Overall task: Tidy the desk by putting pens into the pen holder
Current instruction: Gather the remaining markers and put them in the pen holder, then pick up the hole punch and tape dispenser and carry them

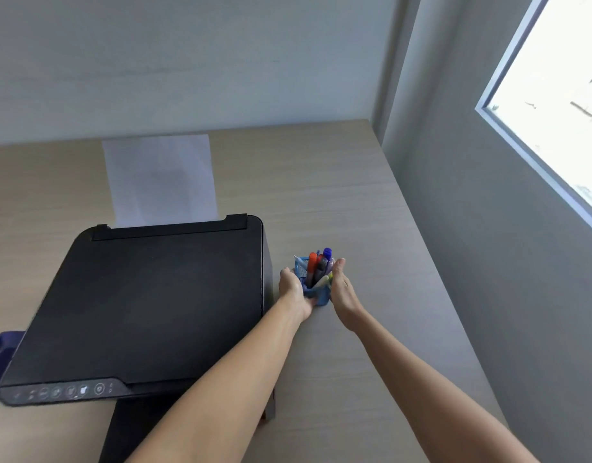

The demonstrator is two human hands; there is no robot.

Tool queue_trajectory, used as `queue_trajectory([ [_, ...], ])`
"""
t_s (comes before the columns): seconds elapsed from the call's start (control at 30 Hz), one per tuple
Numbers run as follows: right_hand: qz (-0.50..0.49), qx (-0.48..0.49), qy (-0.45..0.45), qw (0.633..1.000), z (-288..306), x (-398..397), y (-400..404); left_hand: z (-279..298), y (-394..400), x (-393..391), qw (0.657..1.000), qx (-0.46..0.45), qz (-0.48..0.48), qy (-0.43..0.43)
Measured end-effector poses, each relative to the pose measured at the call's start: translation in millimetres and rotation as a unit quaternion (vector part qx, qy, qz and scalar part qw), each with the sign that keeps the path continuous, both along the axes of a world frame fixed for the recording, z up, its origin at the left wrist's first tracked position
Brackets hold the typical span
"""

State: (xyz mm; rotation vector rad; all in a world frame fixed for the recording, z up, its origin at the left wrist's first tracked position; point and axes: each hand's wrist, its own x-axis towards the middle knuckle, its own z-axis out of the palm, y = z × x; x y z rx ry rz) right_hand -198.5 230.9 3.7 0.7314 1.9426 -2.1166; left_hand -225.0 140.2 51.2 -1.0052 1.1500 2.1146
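A blue mesh pen holder (316, 295) stands upright on the table (371, 329) just right of the printer (137, 305) — pens (318, 267) inside, orange, blue, dark and white, leaning together.

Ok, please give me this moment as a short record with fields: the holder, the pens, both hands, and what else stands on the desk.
holder: blue pen holder, upright on the desk, right of the printer
pens: several stand inside, among them an orange-capped pen and a blue-capped pen
left hand: against the holder's left side
right hand: against the holder's right side
loose pens on desk: none visible
other: white paper in the printer's rear tray; window at right
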Motion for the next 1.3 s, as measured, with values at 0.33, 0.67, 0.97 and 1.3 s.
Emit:
queue_trajectory([
  [0.33, 0.03, 0.021, -0.007, 0.999, 11, -16, 4, 3, -4, -14, 1.0, -0.024, -0.014, -0.003],
  [0.67, -0.051, 0.178, 0.084, 0.979, 83, 0, 5, 91, -30, 9, 0.988, -0.052, -0.127, 0.074],
  [0.97, 0.082, 0.251, 0.158, 0.952, 153, -26, -136, 160, -191, 31, 0.972, -0.074, -0.054, 0.214],
  [1.3, 0.289, 0.274, 0.186, 0.898, 159, -34, -394, 118, -479, 76, 0.96, -0.192, 0.138, 0.152],
])
